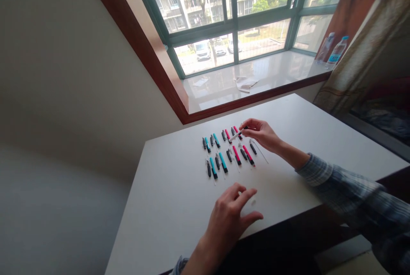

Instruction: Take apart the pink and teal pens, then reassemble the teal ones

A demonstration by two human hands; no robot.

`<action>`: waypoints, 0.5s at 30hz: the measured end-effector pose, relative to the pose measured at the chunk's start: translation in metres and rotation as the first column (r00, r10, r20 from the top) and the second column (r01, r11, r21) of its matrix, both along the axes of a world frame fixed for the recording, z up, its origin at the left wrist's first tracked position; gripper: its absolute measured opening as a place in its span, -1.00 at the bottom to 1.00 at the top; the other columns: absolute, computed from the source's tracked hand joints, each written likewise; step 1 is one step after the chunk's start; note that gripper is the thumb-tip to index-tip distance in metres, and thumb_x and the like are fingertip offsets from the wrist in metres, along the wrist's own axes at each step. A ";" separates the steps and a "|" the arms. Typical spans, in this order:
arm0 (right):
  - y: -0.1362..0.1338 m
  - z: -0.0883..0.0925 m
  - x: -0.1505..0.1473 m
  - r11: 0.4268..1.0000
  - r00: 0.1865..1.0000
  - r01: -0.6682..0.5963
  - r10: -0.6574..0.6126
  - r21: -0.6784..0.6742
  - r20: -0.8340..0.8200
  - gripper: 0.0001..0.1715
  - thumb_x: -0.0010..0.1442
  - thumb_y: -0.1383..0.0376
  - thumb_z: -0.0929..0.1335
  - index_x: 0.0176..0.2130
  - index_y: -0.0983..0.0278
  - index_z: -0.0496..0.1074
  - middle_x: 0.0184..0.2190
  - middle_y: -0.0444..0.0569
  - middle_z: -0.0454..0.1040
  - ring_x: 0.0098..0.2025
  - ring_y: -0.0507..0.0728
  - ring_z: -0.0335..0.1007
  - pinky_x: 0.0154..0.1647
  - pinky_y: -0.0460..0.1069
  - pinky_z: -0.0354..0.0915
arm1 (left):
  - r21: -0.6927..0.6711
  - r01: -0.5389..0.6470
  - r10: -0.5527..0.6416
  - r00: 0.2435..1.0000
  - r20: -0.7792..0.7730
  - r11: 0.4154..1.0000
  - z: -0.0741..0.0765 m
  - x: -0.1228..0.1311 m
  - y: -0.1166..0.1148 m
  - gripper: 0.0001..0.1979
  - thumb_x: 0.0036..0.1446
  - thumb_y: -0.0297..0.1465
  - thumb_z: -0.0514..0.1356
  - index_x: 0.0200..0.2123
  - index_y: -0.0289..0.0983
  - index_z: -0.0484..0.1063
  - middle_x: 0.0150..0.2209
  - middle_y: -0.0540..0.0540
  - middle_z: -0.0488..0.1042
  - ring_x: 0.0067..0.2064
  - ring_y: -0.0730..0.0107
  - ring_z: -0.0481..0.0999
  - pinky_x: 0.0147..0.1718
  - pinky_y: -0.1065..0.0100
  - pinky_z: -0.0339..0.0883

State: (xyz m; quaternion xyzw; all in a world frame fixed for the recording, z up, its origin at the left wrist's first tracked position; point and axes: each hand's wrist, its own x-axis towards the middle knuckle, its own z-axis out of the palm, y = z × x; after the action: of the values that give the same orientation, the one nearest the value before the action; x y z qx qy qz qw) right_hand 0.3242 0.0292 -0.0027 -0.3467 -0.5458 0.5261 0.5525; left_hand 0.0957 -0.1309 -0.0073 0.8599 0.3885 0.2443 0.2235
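Note:
My right hand [260,133] pinches a white pen barrel [236,136] with a black end, held above the far right pen parts. Low over the front of the table, my left hand [233,209] is open, thumb and forefinger apart. A small whitish piece [253,202] shows between those fingertips, seemingly on the tabletop. Teal barrels [223,162] lie in two rows on the left, and pink barrels [236,155] continue them to the right. Black grips [217,162] lie beside the barrels, with thin clear pieces among them. Near my right wrist rests a slim refill [261,152].
The white table [160,206] stands beneath a window sill [221,91]. Papers [246,83] and two plastic bottles [338,51] are on the sill. A curtain [358,53] hangs at the right, and a wall [80,95] rises on the left.

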 end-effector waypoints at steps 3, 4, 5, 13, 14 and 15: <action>0.000 0.000 0.001 1.000 1.000 0.000 0.000 -0.016 -0.006 -0.67 0.05 0.10 0.59 -0.25 0.21 0.56 -0.22 -0.04 0.58 -0.28 0.11 0.48 -0.20 0.05 0.45 | -0.012 -0.013 0.012 0.997 -0.081 1.000 -0.005 0.007 0.001 -0.44 0.04 -0.22 0.48 0.12 -0.10 0.51 -0.12 -0.12 0.56 -0.18 0.20 0.59 -0.15 0.24 0.51; 0.001 0.000 0.001 1.000 1.000 0.003 -0.003 -0.018 -0.007 -0.68 0.05 0.11 0.58 -0.26 0.22 0.56 -0.24 -0.04 0.57 -0.28 0.11 0.48 -0.20 0.05 0.45 | -0.017 -0.009 0.008 0.995 -0.097 1.000 -0.007 0.011 0.002 -0.48 0.06 -0.27 0.47 0.11 -0.10 0.52 -0.12 -0.11 0.56 -0.18 0.20 0.58 -0.15 0.24 0.51; 0.001 0.000 0.002 1.000 1.000 0.008 -0.008 -0.017 -0.006 -0.69 0.06 0.12 0.58 -0.27 0.23 0.55 -0.25 -0.05 0.56 -0.28 0.11 0.48 -0.19 0.05 0.45 | -0.021 -0.008 0.005 0.995 -0.104 1.000 -0.008 0.015 0.003 -0.53 0.10 -0.31 0.46 0.09 -0.12 0.52 -0.13 -0.11 0.57 -0.18 0.21 0.58 -0.14 0.25 0.50; 0.008 -0.003 0.012 0.997 0.996 0.080 -0.079 -0.003 0.046 -0.70 0.05 0.18 0.56 -0.28 0.24 0.48 -0.31 -0.11 0.53 -0.25 0.13 0.53 -0.20 0.04 0.45 | -0.072 -0.055 0.046 0.992 -0.118 0.996 -0.012 0.019 0.001 -0.84 0.31 -0.50 0.21 -0.32 -0.22 0.53 -0.29 -0.08 0.55 -0.26 0.30 0.56 -0.25 0.35 0.42; 0.008 -0.003 0.013 0.996 0.995 0.085 -0.084 -0.007 0.058 -0.69 0.06 0.17 0.56 -0.26 0.24 0.48 -0.29 -0.09 0.54 -0.24 0.13 0.54 -0.21 0.04 0.45 | -0.074 -0.059 0.050 0.991 -0.123 0.996 -0.011 0.017 0.001 -0.84 0.31 -0.51 0.20 -0.31 -0.21 0.53 -0.28 -0.08 0.55 -0.26 0.29 0.56 -0.25 0.35 0.42; 0.009 -0.004 0.015 0.996 0.993 0.090 -0.089 -0.012 0.071 -0.67 0.06 0.16 0.56 -0.23 0.24 0.49 -0.26 -0.08 0.55 -0.24 0.14 0.55 -0.22 0.04 0.46 | -0.072 -0.062 0.052 0.990 -0.131 0.995 -0.009 0.015 0.001 -0.84 0.30 -0.53 0.19 -0.29 -0.21 0.54 -0.28 -0.08 0.56 -0.25 0.28 0.57 -0.24 0.34 0.42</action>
State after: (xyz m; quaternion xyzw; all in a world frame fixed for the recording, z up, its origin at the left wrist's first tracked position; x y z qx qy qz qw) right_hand 0.3387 0.0381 -0.0065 -0.3933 -0.5449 0.4921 0.5533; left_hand 0.1108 -0.1298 -0.0168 0.8533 0.4356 0.1795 0.2235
